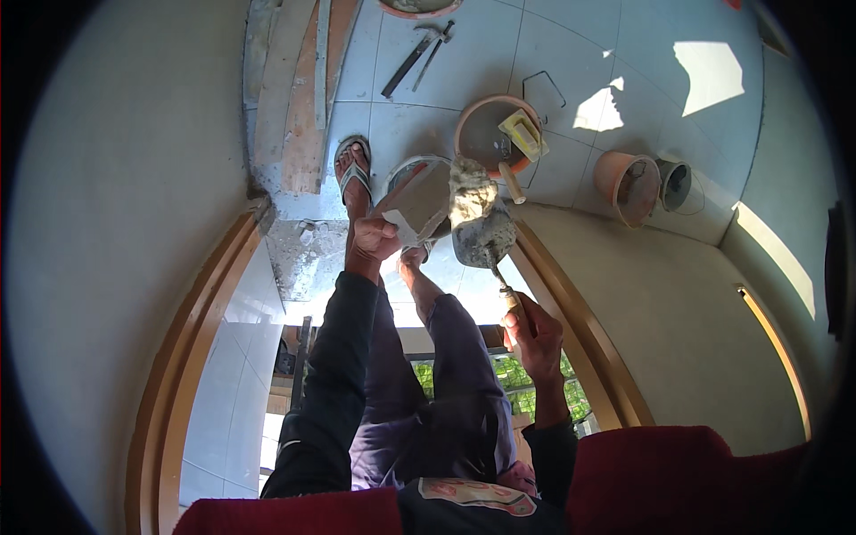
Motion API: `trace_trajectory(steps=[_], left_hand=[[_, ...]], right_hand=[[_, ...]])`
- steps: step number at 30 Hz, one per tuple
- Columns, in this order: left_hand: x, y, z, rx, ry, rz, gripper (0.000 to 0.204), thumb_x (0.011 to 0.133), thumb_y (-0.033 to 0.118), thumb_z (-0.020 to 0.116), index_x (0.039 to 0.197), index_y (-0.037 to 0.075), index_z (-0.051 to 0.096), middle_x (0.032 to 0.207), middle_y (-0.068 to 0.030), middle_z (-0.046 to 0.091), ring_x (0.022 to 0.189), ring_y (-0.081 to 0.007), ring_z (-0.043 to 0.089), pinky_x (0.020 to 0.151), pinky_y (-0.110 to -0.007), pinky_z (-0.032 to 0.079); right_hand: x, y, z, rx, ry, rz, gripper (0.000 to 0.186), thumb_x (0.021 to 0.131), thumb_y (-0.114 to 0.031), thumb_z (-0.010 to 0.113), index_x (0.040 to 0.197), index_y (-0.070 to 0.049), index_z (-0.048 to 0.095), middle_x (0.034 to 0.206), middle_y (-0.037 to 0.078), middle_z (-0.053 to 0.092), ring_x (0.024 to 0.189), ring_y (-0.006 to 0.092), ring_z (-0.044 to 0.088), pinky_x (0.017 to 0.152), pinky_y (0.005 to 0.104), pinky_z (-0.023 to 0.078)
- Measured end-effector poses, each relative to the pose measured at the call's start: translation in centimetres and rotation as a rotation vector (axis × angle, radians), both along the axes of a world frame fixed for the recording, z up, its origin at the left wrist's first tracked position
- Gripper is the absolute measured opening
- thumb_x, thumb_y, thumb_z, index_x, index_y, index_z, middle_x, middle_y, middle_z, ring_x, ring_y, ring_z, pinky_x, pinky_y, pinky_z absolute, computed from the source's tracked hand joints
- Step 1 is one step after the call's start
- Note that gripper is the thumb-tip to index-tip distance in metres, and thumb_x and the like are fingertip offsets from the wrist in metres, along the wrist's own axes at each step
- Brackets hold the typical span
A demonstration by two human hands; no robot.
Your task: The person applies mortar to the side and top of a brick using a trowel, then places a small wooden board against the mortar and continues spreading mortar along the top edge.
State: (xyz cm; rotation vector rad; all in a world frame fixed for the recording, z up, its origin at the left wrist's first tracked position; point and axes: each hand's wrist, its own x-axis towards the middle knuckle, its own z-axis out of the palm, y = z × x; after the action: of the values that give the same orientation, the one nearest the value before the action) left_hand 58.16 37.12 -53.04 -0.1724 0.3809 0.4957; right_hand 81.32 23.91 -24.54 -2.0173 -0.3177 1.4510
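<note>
My left hand [374, 239] is closed on the near edge of a flat brownish-grey slab [423, 203] that looks like a piece of tile, with a pale corner by my fingers. In my right hand [535, 337] is the wooden handle of a trowel [482, 250]; its blade is smeared with grey mortar. A thick lump of wet mortar [472, 192] sits at the blade's far end, beside the slab's right edge. Whether mortar and slab touch I cannot tell. Behind the slab, partly hidden, stands a bucket [419, 161].
An orange tub [458, 134] of grey water holds a yellow float [524, 135] across its rim; a wooden handle [512, 183] leans nearby. Ahead lies a hammer [410, 67]. Boards [301, 107] line the left wall. Two buckets [624, 183] lie tipped at right. Wooden door frames [192, 357] flank me.
</note>
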Motion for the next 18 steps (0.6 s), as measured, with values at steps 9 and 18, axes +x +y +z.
trace_trajectory(steps=[9, 18], left_hand=[[-0.4, -1.5, 18.6, -0.017, -0.041, 0.099, 0.071, 0.083, 0.050, 0.069, 0.133, 0.000, 0.063, 0.122, -0.0178, 0.072, 0.109, -0.0362, 0.071, 0.088, -0.051, 0.058], [-6.1, -7.5, 39.0, 0.168, -0.088, 0.367, 0.082, 0.087, 0.067, 0.064, 0.145, 0.010, 0.055, 0.149, -0.0206, 0.054, 0.135, -0.0484, 0.050, 0.110, -0.073, 0.035]], right_hand=[[2.9, -5.1, 15.5, 0.159, -0.180, 0.434, 0.041, 0.096, -0.021, 0.076, 0.129, 0.001, 0.068, 0.081, 0.001, 0.065, 0.061, 0.0062, 0.054, 0.055, 0.0250, 0.045], [1.7, -1.9, 30.5, 0.181, -0.184, 0.722, 0.048, 0.094, -0.022, 0.076, 0.132, 0.006, 0.065, 0.081, 0.006, 0.068, 0.066, 0.0085, 0.056, 0.062, 0.0286, 0.048]])
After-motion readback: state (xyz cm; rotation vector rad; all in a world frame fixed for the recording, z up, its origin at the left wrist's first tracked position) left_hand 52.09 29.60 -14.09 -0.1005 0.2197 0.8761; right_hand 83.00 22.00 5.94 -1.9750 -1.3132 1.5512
